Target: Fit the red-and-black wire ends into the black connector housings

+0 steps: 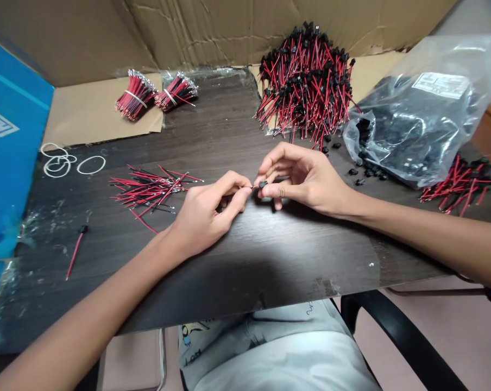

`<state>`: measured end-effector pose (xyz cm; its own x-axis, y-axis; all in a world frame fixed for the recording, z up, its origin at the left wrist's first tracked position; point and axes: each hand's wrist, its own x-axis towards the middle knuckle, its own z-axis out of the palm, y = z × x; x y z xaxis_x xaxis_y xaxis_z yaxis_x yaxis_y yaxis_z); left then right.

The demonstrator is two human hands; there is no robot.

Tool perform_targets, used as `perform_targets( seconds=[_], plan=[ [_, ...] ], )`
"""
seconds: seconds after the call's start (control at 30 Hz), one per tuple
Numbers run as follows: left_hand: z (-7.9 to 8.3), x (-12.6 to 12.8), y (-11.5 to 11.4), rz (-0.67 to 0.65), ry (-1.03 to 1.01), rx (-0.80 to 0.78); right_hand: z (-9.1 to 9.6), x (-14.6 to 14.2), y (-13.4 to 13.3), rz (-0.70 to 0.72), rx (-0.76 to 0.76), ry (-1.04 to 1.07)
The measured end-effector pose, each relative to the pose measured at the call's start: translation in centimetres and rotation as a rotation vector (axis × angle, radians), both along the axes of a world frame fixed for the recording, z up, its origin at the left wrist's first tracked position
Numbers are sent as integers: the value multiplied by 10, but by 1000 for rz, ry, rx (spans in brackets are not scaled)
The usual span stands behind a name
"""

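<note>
Connector (263,184) is over mid-table (270,255), pinched between the right hand (306,179) thumb and forefinger; left hand (207,214) fingertips pinch a wire (252,187) touching it; loose wires (148,190) lie left.

no legible text, bag label (441,85) blurred
</note>
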<state>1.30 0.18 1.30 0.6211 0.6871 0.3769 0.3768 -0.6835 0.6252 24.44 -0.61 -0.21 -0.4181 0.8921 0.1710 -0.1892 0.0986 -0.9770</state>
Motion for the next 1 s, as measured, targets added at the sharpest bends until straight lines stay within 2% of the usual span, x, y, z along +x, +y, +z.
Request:
perform_targets(
  seconds=[0.23,0.43,0.57,0.77,1.0],
  plan=[
    [-3,-1,-1,45,67,94,0,0,-1,13,27,-25],
    [-5,-2,-1,56,100,247,-1,-1,-6,-64,99,-114],
    [-4,-2,-1,49,67,270,2,-1,-9,-67,147,-153],
    [-2,-1,0,-24,79,240,2,-1,-11,-122,377,-301],
    [-4,-1,0,-21,79,253,2,-1,-16,-229,636,-438]
  ],
)
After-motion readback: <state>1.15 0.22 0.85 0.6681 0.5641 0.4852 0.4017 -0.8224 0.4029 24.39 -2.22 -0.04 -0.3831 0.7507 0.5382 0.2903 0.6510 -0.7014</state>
